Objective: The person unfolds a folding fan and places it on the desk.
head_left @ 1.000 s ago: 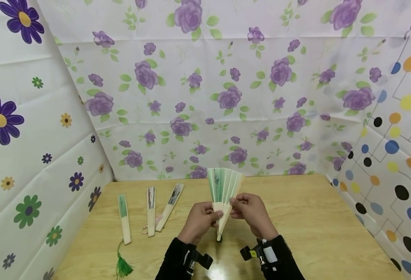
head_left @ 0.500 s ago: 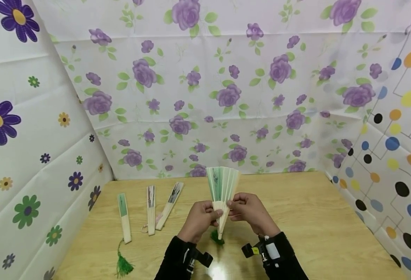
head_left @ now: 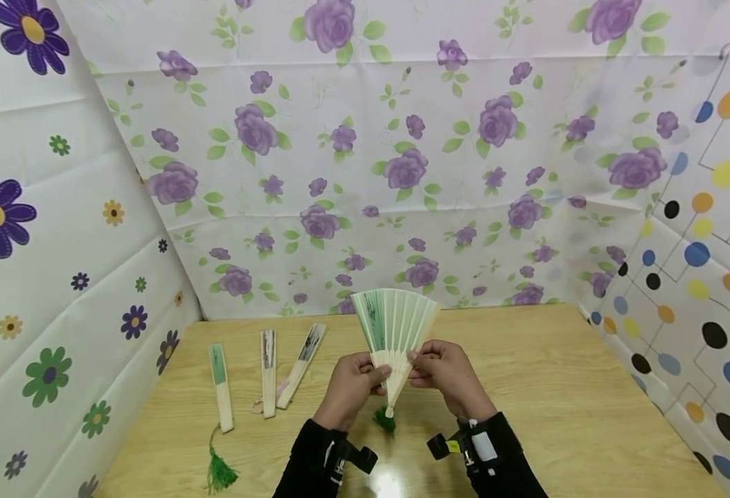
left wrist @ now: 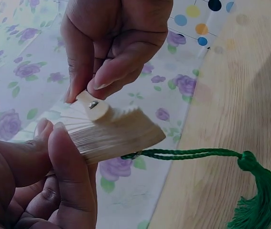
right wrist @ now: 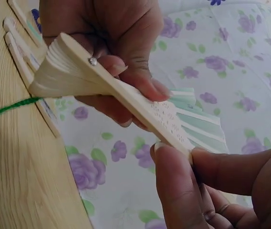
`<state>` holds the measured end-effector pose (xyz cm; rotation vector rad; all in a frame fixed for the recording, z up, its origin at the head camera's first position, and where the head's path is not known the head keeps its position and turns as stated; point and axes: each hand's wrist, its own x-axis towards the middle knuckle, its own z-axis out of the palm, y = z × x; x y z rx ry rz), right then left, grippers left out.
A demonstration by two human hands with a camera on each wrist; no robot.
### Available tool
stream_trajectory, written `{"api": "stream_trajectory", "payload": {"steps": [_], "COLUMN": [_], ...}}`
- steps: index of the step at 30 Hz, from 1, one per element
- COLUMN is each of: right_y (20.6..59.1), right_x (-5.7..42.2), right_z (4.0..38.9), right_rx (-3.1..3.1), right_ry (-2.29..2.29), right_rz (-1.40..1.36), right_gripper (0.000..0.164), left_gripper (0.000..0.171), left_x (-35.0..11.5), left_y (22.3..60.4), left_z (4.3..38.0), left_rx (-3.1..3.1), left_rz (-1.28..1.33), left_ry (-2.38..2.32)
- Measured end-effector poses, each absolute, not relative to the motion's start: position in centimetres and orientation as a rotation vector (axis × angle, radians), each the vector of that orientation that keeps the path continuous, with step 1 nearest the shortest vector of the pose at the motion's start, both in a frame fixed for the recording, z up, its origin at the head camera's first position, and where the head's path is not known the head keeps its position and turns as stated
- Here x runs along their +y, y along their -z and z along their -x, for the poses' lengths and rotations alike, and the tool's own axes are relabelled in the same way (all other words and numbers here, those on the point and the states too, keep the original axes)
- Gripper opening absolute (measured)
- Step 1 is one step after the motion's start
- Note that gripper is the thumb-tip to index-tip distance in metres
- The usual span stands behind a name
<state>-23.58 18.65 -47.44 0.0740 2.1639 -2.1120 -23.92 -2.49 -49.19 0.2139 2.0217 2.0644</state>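
Observation:
A pale green folding fan (head_left: 399, 325) stands partly spread between my two hands in the head view. My left hand (head_left: 349, 387) pinches its left guard stick, and my right hand (head_left: 448, 377) pinches the right one between thumb and fingers. The wooden ribs come together at a metal rivet (left wrist: 93, 104), seen in the left wrist view. From that end hangs a green tassel (left wrist: 259, 191) on a braided cord. In the right wrist view the pierced ribs (right wrist: 161, 114) and green leaf of the fan show beyond the fingers.
On the left of the wooden table (head_left: 558, 408) lie folded fans: a green one (head_left: 220, 387) with a green tassel (head_left: 220, 474), a second (head_left: 268, 373) and a slanted third (head_left: 303, 366). Floral cloth (head_left: 365, 173) hangs behind; printed sheets line both sides.
The fan narrowed slightly, then spread wider, its left edge swinging left and its right edge right. Its green tassel has come into view below the ribs. The folded fans have stayed put.

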Motion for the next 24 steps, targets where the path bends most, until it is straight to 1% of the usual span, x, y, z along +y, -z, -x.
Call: {"api": "stream_trajectory", "payload": {"steps": [4, 9, 13, 17, 24], "right_y": [47.5, 47.5, 47.5, 47.5, 47.5], "right_x": [18.9, 19.5, 19.8, 19.8, 19.4], "right_z": [23.6, 23.8, 24.0, 24.0, 23.7], "right_rx": [2.175, 2.188, 2.170, 2.139, 2.132], "right_ry": [2.082, 1.992, 1.963, 1.985, 2.019], "right_rz": [-0.060, 0.044, 0.109, 0.110, 0.075], "right_gripper": [0.015, 0.021, 0.019, 0.016, 0.016], "left_gripper": [0.019, 0.023, 0.022, 0.022, 0.021], "left_x": [-2.6, -2.5, -2.6, -2.6, -2.6], "left_y": [49.2, 49.3, 49.1, 49.1, 49.3], "left_z": [23.9, 24.0, 24.1, 24.2, 24.2], "left_rx": [2.012, 2.018, 2.013, 1.997, 1.995], "left_rz": [-0.211, -0.219, -0.211, -0.202, -0.190], "left_ry": [-2.070, -2.067, -2.061, -2.063, -2.077]}}
